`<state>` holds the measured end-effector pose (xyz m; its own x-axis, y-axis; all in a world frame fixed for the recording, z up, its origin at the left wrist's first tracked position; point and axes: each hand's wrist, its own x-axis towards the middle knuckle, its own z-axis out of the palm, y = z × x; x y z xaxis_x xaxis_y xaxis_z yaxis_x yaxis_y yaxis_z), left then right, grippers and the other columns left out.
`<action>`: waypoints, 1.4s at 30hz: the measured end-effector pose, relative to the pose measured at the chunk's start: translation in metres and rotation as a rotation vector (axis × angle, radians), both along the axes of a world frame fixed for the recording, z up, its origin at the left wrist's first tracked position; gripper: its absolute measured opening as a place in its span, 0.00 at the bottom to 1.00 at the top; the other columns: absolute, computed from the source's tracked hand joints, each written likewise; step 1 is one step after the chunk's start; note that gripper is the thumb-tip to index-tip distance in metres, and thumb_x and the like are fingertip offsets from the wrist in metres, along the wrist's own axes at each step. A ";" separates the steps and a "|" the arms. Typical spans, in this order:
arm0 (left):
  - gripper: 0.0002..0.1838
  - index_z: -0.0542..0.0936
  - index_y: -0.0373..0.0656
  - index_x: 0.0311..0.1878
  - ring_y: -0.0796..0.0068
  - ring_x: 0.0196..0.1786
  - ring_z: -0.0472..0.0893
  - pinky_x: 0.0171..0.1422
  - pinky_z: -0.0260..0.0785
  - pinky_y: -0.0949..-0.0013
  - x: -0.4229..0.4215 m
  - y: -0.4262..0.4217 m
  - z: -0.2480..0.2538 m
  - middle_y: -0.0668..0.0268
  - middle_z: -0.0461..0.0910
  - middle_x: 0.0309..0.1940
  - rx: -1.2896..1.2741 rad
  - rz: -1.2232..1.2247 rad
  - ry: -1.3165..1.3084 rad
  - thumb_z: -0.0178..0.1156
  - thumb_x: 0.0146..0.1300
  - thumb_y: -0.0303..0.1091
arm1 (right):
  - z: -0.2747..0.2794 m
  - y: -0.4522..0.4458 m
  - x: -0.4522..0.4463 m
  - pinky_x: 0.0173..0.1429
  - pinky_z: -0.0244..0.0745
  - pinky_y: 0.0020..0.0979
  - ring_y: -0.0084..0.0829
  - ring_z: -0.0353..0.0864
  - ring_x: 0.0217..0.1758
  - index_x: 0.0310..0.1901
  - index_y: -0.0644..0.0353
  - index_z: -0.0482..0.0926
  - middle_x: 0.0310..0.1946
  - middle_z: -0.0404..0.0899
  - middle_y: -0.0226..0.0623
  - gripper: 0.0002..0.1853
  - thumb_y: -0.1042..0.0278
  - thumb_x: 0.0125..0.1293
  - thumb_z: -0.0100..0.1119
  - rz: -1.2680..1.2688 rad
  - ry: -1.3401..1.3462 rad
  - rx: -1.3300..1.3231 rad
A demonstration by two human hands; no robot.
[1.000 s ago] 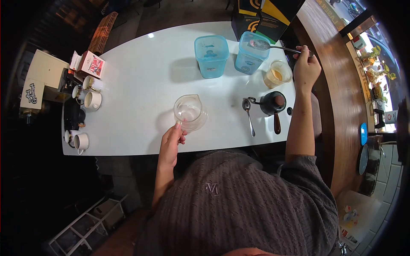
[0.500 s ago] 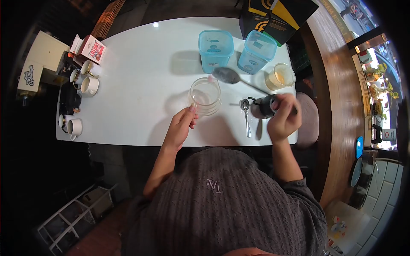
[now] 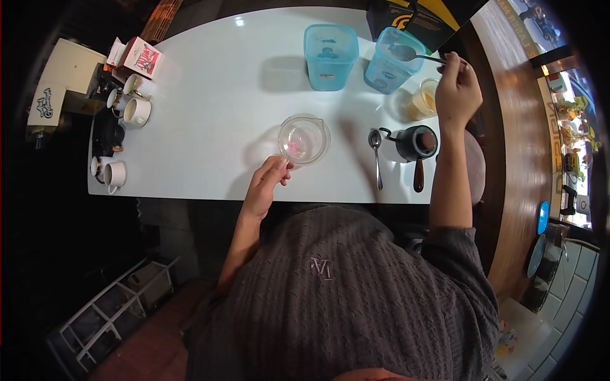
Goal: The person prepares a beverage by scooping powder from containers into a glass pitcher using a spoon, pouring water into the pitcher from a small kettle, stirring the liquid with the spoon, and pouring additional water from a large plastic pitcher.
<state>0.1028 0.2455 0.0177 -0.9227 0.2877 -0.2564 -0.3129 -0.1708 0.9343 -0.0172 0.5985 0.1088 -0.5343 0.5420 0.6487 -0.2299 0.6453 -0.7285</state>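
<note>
My left hand (image 3: 270, 181) pinches the handle of a clear glass jug (image 3: 305, 141), which has a little pink stuff at its bottom. A long dark spoon (image 3: 404, 53) is in my right hand (image 3: 459, 89), its bowl over the mouth of the right blue tub (image 3: 389, 68). Beside that tub stands another blue tub (image 3: 330, 63). Close below my right hand is a glass jar (image 3: 424, 101) with tan contents. Nearer the table edge lie a small metal spoon (image 3: 377, 159) and a dark pot (image 3: 416, 142) with a wooden handle.
Several white cups (image 3: 136, 111) line the left side of the white table (image 3: 216, 114), with a red and white box (image 3: 141, 57) behind them. Black and yellow boxes (image 3: 416, 22) stand at the back right. A wooden counter (image 3: 508, 165) runs along the right.
The dark spoon moved from the right tub to above the jug, then back over the tub. Pink stuff now shows more plainly in the jug. The jug has shifted right with my left hand.
</note>
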 end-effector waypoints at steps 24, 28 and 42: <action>0.18 0.76 0.36 0.42 0.78 0.43 0.72 0.47 0.63 0.71 -0.008 0.008 -0.032 0.64 0.77 0.38 0.273 -0.251 -0.029 0.43 0.72 0.41 | -0.067 0.008 0.150 0.35 0.66 0.23 0.19 0.66 0.26 0.54 0.62 0.74 0.26 0.73 0.27 0.26 0.54 0.60 0.67 -0.252 -0.569 -0.127; 0.19 0.70 0.41 0.31 0.74 0.40 0.73 0.46 0.63 0.70 -0.013 0.016 -0.016 0.59 0.78 0.38 0.195 -0.293 -0.088 0.41 0.72 0.45 | -0.085 -0.005 0.171 0.35 0.65 0.22 0.19 0.68 0.29 0.53 0.65 0.71 0.32 0.74 0.31 0.27 0.50 0.64 0.63 -0.172 -0.659 -0.364; 0.21 0.78 0.34 0.37 0.81 0.31 0.71 0.38 0.64 0.75 -0.011 -0.003 -0.004 0.62 0.80 0.34 0.035 -0.415 -0.072 0.43 0.73 0.42 | -0.087 -0.020 0.172 0.28 0.55 0.21 0.15 0.60 0.22 0.38 0.65 0.77 0.19 0.65 0.23 0.21 0.51 0.73 0.50 0.135 -0.831 -0.825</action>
<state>0.0919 0.2422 0.0137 -0.7064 0.6411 -0.2998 -0.4263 -0.0473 0.9033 0.1551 0.5782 0.0213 -0.7131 0.5411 -0.4458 0.4813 -0.0845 -0.8725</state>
